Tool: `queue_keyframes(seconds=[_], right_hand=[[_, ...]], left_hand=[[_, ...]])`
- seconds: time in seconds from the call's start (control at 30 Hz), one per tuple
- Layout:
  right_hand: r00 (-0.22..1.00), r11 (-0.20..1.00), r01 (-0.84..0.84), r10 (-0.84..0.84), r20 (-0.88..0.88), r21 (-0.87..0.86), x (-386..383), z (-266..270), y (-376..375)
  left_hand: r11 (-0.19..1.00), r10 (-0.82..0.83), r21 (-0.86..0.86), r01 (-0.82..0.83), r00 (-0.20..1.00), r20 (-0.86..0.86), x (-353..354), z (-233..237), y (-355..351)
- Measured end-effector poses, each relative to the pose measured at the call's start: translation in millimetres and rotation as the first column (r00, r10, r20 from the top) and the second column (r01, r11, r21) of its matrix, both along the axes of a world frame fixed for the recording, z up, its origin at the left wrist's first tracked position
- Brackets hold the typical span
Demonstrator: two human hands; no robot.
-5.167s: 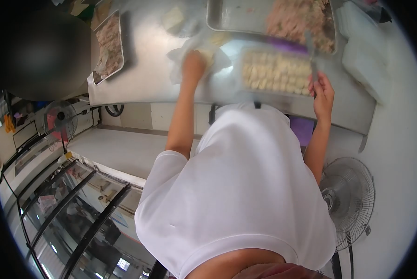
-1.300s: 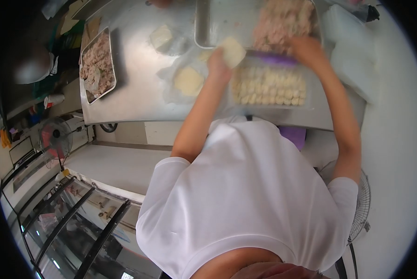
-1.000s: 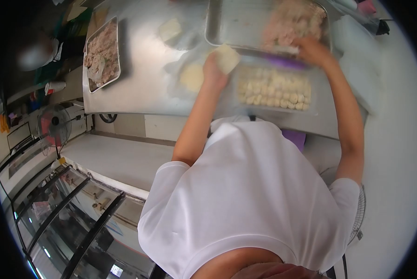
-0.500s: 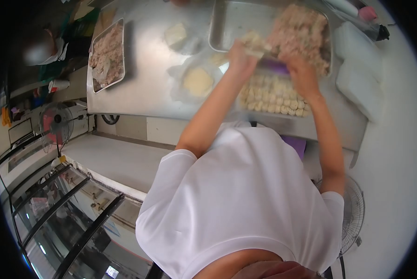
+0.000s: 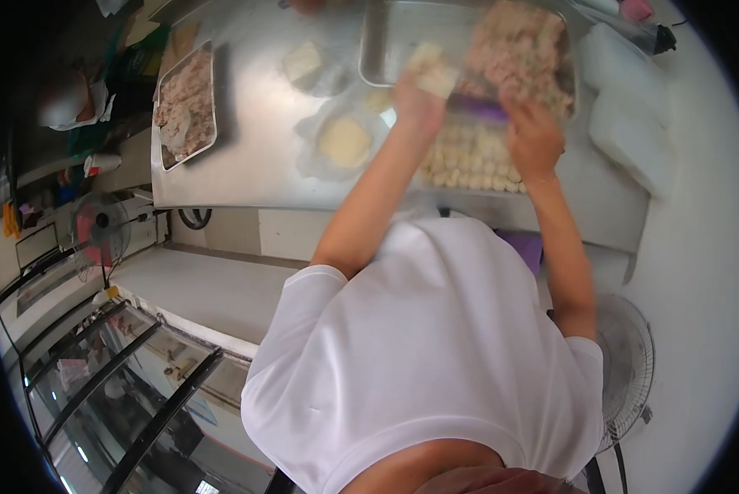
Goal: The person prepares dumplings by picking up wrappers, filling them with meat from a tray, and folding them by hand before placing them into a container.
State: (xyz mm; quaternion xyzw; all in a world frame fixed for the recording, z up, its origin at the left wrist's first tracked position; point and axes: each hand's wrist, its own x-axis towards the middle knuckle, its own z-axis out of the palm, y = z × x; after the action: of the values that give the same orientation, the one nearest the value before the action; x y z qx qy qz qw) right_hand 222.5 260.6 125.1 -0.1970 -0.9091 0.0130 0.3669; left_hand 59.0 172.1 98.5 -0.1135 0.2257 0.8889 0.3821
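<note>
Head view: pale square dough wrapper (image 5: 432,70)

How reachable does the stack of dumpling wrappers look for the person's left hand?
Probably yes: the stack of wrappers lies uncovered on the steel table, close to the left hand with nothing between, though that hand holds a wrapper.

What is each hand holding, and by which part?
The left hand holds a pale dough wrapper by its near edge. The right hand is blurred; what it holds cannot be told.
</note>
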Motion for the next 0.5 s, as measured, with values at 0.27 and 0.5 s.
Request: queue_keyframes(seconds=[0.27, 0.5], right_hand=[[0.997, 0.966, 0.009, -0.028, -0.070, -0.260, -2, 9, -1], [0.999, 0.998, 0.036, -0.038, 0.039, 0.043, 11, -2, -3]], left_hand=[[0.998, -0.058, 0.003, 0.060, 0.975, -0.212, -8, -10, -3], [0.996, -0.079, 0.035, 0.080, 0.997, -0.014, -2, 7, -2]])
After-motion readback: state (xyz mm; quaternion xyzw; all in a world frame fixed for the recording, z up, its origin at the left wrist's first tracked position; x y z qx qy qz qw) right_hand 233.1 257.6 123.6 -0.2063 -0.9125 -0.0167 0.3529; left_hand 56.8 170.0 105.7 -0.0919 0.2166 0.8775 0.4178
